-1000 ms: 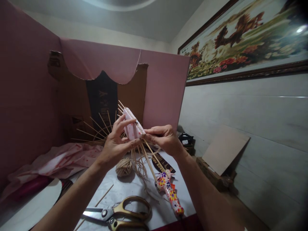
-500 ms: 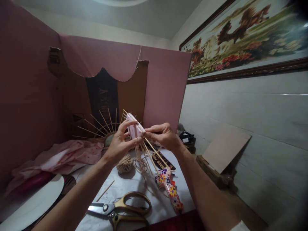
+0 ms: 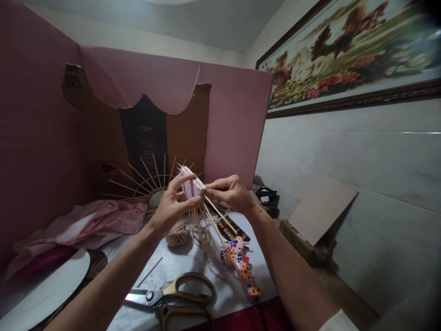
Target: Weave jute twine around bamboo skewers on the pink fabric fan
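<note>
Block (image 3: 189, 187) is clasped at frame centre by the left hand (image 3: 167, 205), apparently for steadiness; its lower-right corner is pinched by the right hand's (image 3: 237, 195) fingers, likely for control. Scissors (image 3: 167, 290) are laid lower centre, seemingly within reach.

Looks like a room in a home, given over to handicraft. Suggests a house through a large framed horse picture (image 3: 344, 53), hung on a pale tiled wall (image 3: 361, 151) below a plain ceiling (image 3: 220, 27). Points to craft work with gold-handled scissors (image 3: 159, 299), a ball of twine (image 3: 177, 233) and a loose stick (image 3: 150, 271) on the white tabletop (image 3: 182, 261), rumpled spotted fabric (image 3: 103, 220) at left, and a fabric-covered piece (image 3: 191, 189) held above. Is backed by pink panels (image 3: 237, 119) and brown cardboard (image 3: 189, 138).
</note>
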A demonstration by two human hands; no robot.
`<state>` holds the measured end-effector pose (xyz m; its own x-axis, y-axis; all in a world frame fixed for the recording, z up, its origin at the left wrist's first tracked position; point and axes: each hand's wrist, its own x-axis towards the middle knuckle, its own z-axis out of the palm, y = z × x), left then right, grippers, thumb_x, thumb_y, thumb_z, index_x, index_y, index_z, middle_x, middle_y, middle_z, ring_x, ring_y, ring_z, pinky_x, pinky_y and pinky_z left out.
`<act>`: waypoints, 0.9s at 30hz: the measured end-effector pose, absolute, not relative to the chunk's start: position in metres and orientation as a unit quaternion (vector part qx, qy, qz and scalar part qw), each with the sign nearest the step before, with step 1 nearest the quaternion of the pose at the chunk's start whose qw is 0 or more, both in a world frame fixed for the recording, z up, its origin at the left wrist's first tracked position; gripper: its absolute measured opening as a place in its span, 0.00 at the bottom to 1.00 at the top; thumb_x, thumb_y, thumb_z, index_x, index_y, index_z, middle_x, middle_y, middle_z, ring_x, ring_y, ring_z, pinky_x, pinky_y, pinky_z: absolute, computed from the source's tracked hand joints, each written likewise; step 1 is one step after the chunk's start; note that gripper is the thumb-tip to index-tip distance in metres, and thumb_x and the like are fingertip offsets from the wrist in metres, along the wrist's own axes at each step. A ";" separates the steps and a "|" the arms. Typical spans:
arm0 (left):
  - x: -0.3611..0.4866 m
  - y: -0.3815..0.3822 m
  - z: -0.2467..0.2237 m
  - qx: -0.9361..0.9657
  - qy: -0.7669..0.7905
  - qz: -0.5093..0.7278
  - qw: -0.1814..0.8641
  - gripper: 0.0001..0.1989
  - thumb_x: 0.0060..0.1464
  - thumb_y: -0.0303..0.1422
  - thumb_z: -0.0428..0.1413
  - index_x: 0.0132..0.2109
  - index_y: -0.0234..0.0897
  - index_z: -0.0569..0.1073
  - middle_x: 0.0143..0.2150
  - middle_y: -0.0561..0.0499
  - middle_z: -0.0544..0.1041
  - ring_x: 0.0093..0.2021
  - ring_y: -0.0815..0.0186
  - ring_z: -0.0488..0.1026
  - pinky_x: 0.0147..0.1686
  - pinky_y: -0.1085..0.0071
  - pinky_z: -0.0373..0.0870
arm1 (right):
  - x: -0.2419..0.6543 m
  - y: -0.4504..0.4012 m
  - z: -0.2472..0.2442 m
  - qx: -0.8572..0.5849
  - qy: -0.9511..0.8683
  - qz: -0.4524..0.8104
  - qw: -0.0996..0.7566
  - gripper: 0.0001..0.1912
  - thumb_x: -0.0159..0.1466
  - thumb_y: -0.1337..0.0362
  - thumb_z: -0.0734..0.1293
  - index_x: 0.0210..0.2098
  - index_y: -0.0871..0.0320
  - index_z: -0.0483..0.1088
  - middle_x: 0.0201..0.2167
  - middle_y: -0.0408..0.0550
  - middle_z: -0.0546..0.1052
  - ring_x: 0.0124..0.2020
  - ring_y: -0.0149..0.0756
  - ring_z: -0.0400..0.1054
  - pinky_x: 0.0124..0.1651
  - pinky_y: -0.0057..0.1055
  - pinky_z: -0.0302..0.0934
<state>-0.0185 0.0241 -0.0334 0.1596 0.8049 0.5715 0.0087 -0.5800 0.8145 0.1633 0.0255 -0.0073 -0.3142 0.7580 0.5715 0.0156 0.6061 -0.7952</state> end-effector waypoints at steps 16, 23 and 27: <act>-0.023 0.025 -0.034 0.673 0.367 0.499 0.405 0.31 0.37 0.42 0.67 0.51 0.41 0.72 0.62 0.43 0.65 0.53 0.49 0.71 0.48 0.54 0.71 | 0.163 0.038 -0.020 -0.292 -0.760 0.327 0.481 0.14 0.50 0.56 0.74 0.32 0.60 0.81 0.27 0.51 0.81 0.23 0.29 0.68 0.28 0.27 0.60; -0.031 0.036 -0.039 0.750 0.376 0.493 0.230 0.27 0.40 0.43 0.65 0.48 0.41 0.74 0.65 0.42 0.62 0.63 0.48 0.59 0.56 0.50 0.63 | 0.164 0.040 -0.023 -0.289 -0.779 0.313 0.460 0.13 0.52 0.57 0.73 0.33 0.58 0.80 0.31 0.52 0.82 0.27 0.33 0.72 0.31 0.27 0.64; -0.038 0.041 -0.038 0.804 0.343 0.445 0.195 0.29 0.44 0.45 0.63 0.54 0.46 0.72 0.67 0.45 0.59 0.67 0.50 0.53 0.59 0.50 0.59 | 0.164 0.038 -0.022 -0.285 -0.787 0.314 0.448 0.13 0.53 0.57 0.72 0.34 0.59 0.80 0.31 0.53 0.82 0.27 0.33 0.72 0.32 0.28 0.64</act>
